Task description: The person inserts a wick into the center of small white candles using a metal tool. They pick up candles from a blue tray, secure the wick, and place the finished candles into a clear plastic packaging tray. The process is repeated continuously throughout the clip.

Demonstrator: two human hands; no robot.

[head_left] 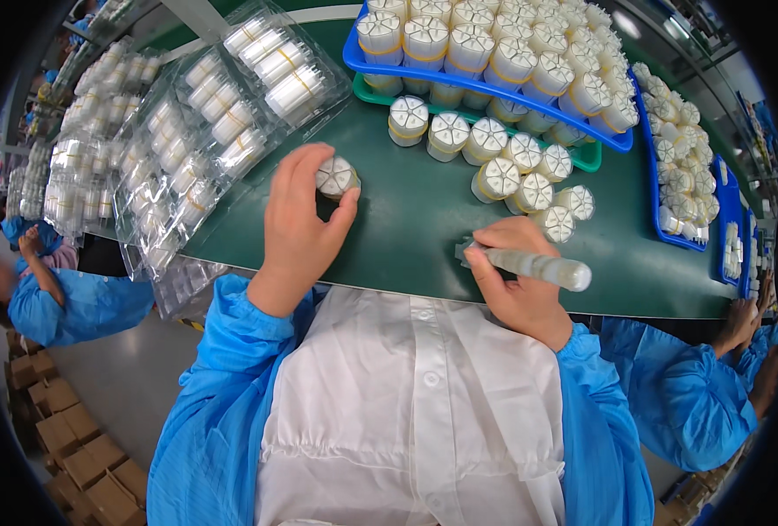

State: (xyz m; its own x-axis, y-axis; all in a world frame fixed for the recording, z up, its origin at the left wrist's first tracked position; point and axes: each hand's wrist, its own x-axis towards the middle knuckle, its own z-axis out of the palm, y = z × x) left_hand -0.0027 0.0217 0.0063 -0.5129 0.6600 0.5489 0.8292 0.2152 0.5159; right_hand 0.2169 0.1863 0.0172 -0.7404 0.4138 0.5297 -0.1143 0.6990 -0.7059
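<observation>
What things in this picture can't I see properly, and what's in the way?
All in the head view:
The round bundle: the left hand hides part of its side.
The pale tube: the right hand covers part of it.
The green tray: mostly hidden under the blue tray.
The cardboard boxes at lower left: some are cut off by the picture's dark edge.

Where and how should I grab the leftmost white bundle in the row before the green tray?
Probably around its curved upper side, coming from the near left: the leftmost bundle is round and stands upright, with a neighbouring bundle close on its right and the green tray behind.
</observation>
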